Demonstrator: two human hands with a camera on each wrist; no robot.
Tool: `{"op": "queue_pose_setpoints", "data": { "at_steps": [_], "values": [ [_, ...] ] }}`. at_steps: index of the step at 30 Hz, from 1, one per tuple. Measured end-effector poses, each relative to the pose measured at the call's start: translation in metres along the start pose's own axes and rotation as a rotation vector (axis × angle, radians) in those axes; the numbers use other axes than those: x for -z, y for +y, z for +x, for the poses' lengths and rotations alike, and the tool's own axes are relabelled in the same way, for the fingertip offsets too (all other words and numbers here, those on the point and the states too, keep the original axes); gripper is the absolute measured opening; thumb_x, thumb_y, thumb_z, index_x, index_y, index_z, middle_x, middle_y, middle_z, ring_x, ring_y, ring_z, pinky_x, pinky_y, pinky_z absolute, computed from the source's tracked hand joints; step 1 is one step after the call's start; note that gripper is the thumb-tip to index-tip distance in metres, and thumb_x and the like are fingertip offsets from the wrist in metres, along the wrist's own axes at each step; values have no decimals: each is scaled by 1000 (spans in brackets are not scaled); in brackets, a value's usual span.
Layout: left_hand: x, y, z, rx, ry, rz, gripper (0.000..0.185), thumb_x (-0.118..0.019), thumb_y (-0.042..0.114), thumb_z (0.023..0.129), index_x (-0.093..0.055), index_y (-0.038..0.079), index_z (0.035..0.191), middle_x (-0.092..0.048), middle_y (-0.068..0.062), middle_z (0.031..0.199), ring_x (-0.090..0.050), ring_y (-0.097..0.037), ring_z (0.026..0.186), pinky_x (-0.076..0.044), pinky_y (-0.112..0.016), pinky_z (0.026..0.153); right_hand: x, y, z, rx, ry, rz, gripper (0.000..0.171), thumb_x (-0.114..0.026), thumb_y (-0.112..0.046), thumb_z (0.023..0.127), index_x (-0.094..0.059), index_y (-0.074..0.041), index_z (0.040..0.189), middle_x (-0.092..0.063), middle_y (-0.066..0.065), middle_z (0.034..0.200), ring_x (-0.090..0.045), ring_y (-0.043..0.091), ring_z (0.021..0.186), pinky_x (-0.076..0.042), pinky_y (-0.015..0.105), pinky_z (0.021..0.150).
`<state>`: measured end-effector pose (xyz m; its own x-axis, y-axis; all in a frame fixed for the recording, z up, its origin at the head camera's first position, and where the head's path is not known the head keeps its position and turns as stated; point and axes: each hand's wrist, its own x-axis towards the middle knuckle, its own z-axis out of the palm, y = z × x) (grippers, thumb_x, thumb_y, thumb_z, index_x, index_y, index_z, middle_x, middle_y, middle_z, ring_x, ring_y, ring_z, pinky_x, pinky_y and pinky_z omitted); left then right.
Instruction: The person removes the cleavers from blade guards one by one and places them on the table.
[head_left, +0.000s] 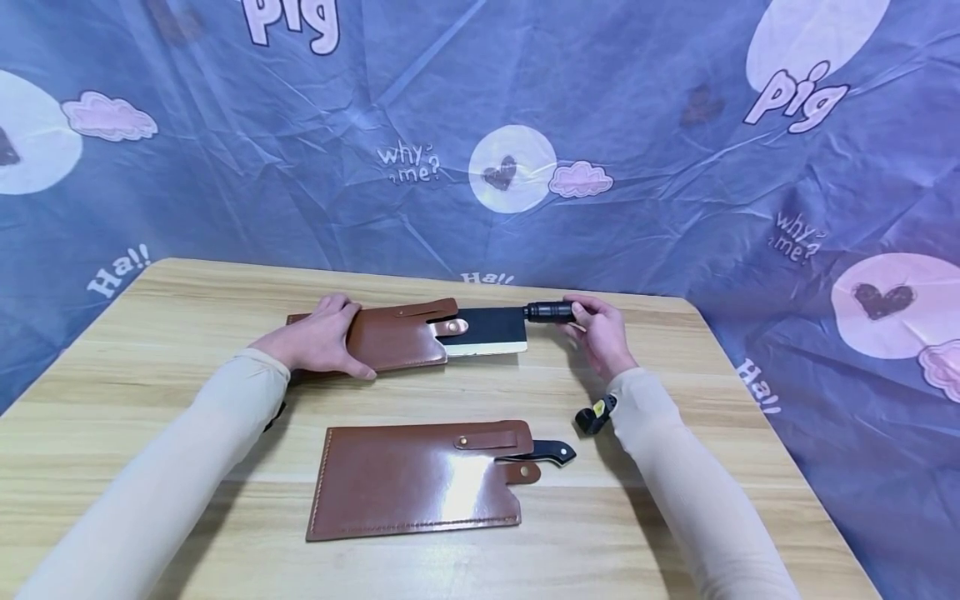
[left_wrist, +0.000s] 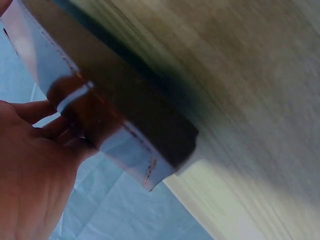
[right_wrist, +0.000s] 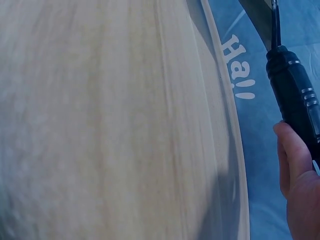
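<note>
My left hand (head_left: pixel 322 340) grips a brown leather knife sheath (head_left: pixel 397 340) near the back of the table, thumb along its lower edge and fingers over the top. Out of the sheath's right end comes a cleaver (head_left: pixel 487 327) with a dark blade and pale cutting edge; the rest of the blade is hidden inside. My right hand (head_left: pixel 602 333) pinches the end of its black handle (right_wrist: pixel 295 90) between thumb and fingers. The sheath's snap strap (head_left: pixel 452 327) lies across the blade by the opening. In the left wrist view, the stitched sheath (left_wrist: pixel 120 100) is tilted over the table.
Nearer me on the wooden table (head_left: pixel 225 500) lies a second brown sheath (head_left: pixel 405 483), with a black knife handle (head_left: pixel 555 452) protruding at its right. A blue printed cloth (head_left: pixel 645 217) hangs behind the table's back edge.
</note>
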<state>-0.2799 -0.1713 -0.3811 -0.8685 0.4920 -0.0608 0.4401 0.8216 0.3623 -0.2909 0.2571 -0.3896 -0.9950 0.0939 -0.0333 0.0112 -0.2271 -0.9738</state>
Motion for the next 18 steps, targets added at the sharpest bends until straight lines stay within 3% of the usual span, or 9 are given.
{"op": "queue_pose_setpoints", "data": {
  "at_steps": [11,18],
  "values": [
    [-1,1,-4,11,-16,-7,121,-83,58,65,-30,-17,143,-30,-32,138,-28,-45,128,-32,-58,103,3,2,-2,5,51,30,37,-43,4,101,-42,19,135,-48,19,121,-65,19,92,-52,29,84],
    [-1,0,-2,21,-17,-11,120,-84,57,66,-29,-16,144,-30,-30,138,-26,-44,129,-30,-57,104,9,2,-3,7,56,58,39,-41,2,102,-40,17,138,-45,18,125,-60,22,104,-49,30,91]
  ]
}}
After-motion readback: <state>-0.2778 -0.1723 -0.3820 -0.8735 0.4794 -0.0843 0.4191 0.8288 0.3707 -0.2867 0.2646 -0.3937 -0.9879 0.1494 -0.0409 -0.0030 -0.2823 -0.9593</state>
